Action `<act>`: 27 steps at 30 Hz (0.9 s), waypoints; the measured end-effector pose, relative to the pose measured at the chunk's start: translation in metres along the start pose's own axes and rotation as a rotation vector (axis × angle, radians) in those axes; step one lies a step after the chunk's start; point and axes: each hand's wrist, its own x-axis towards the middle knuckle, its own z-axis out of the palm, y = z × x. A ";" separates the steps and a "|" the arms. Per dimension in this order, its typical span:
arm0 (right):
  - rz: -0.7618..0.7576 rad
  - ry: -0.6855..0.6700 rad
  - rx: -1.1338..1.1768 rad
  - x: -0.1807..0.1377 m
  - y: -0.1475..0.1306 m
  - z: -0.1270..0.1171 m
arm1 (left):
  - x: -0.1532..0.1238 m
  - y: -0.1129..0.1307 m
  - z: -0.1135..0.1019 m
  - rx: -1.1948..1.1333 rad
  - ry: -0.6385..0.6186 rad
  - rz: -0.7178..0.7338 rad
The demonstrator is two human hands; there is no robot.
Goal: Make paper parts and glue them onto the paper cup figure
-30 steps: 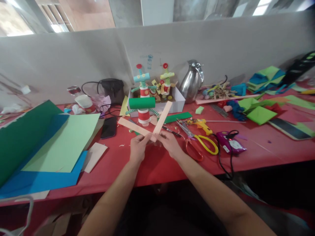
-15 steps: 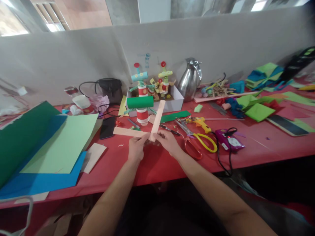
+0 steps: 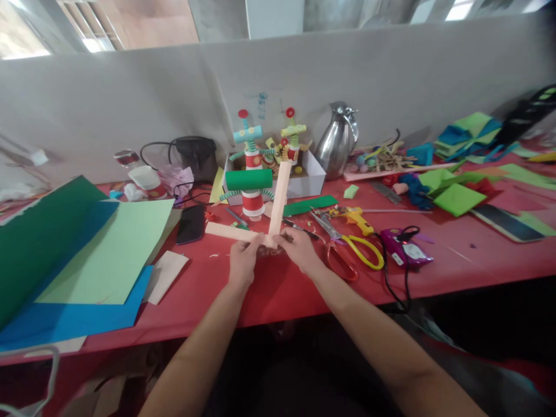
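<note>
Two pale peach paper strips meet at a corner in front of me, forming an L. My left hand (image 3: 244, 259) pinches the strip lying to the left (image 3: 229, 231) near its inner end. Close beside it, my right hand (image 3: 296, 248) pinches the foot of the upright strip (image 3: 281, 197). The strips overlap between my fingertips; whether they are joined I cannot tell. Just behind them stands a paper-cup figure (image 3: 253, 202) with green spring-folded arms and a green paper tube (image 3: 249, 179) across it. A second cup figure (image 3: 294, 152) is in a white box (image 3: 310, 184).
To the right lie scissors (image 3: 362, 252), a yellow glue gun (image 3: 358, 221) and a purple device (image 3: 402, 246) with a black cable. On the left are coloured sheets (image 3: 108, 249) and a phone (image 3: 190, 224). A steel jug (image 3: 335, 142) stands at the back.
The two strips now meet more squarely at the corner, and the upright strip reaches higher. The left strip has shifted slightly right. Both hands keep their pinch, almost in place.
</note>
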 end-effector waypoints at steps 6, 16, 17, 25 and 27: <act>0.120 -0.049 0.207 -0.001 -0.010 0.002 | 0.001 -0.001 0.000 -0.056 -0.046 -0.027; 0.140 -0.058 0.161 -0.001 -0.012 -0.002 | 0.001 0.005 -0.004 -0.037 -0.116 -0.158; 0.152 -0.063 0.152 -0.001 -0.012 -0.002 | 0.001 0.005 -0.003 -0.025 -0.115 -0.149; 0.223 -0.117 0.215 -0.002 -0.012 0.001 | 0.002 0.001 -0.001 -0.038 0.041 -0.038; 0.169 -0.102 0.179 -0.002 -0.012 0.001 | 0.003 0.001 -0.002 -0.065 0.003 -0.044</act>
